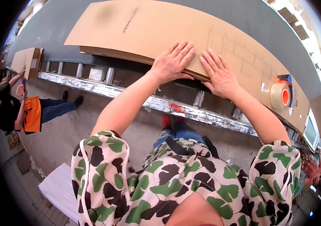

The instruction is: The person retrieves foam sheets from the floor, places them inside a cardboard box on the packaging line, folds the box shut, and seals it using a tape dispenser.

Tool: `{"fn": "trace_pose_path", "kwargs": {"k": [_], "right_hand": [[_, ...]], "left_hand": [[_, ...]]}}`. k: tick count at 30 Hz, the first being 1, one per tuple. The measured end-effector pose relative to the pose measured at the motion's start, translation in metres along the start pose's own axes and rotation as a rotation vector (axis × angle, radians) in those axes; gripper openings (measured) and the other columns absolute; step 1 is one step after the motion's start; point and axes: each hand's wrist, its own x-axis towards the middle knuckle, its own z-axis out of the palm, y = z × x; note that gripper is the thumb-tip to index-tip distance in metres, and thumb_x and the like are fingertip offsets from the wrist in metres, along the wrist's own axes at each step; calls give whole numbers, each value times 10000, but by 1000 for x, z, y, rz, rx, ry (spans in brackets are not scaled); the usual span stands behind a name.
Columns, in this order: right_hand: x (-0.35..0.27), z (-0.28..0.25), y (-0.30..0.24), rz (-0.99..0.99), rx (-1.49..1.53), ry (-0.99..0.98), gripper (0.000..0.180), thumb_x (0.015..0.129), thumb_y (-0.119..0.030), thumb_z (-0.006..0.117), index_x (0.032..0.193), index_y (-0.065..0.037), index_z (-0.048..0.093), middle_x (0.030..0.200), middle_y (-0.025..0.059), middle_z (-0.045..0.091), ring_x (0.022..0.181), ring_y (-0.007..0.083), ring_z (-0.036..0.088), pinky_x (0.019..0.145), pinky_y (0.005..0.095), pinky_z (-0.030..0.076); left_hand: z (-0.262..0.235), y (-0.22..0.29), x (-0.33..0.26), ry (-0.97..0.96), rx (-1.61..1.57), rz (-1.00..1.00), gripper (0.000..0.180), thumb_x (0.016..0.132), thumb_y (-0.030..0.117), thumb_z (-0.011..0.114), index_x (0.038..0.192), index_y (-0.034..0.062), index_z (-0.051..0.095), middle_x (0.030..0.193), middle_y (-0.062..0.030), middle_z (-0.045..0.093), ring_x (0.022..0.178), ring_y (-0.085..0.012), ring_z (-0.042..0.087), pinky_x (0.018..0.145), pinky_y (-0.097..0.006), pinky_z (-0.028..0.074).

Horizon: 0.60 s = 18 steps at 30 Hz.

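Observation:
A long flattened cardboard box (137, 30) lies on a dark grey conveyor belt (51, 30). My left hand (173, 60) presses flat on the box's near edge, fingers spread. Beside it my right hand (219, 73) also lies flat on the cardboard, fingers together and pointing away from me. Neither hand holds anything. A roll of clear tape in an orange and blue dispenser (281, 94) rests on the cardboard to the right of my right hand.
A metal frame (104, 88) with rollers runs along the belt's near side. At the left another person in black and orange (21, 113) handles a smaller cardboard box (26, 60) and a tape roll. A white panel (58, 188) lies on the floor.

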Motion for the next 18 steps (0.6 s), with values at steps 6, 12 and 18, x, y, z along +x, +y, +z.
{"fn": "trace_pose_path", "kwargs": {"k": [6, 12, 18], "right_hand": [[47, -42, 11, 174, 154, 281, 668, 903, -411, 547, 1398, -5, 358, 1477, 152, 329, 1392, 330, 247, 1138, 443, 179], [53, 37, -11, 302, 92, 260, 577, 945, -382, 437, 1386, -14, 390, 1458, 167, 359, 1386, 314, 267, 1134, 456, 178], [143, 60, 69, 659, 5, 338, 599, 967, -386, 336, 1432, -9, 306, 1477, 181, 325, 1379, 316, 277, 1133, 459, 168]], "left_hand": [[-6, -2, -5, -27, 7, -12, 831, 770, 626, 580, 1333, 28, 449, 1400, -127, 455, 1327, -292, 395, 1110, -421, 293], [-6, -7, -19, -20, 63, -24, 724, 796, 617, 552, 1340, 141, 494, 1406, -99, 459, 1330, -308, 392, 1114, -439, 290], [-10, -7, -14, -60, 78, -35, 697, 796, 593, 562, 1356, 186, 481, 1429, -86, 432, 1351, -322, 356, 1117, -455, 280]]}}
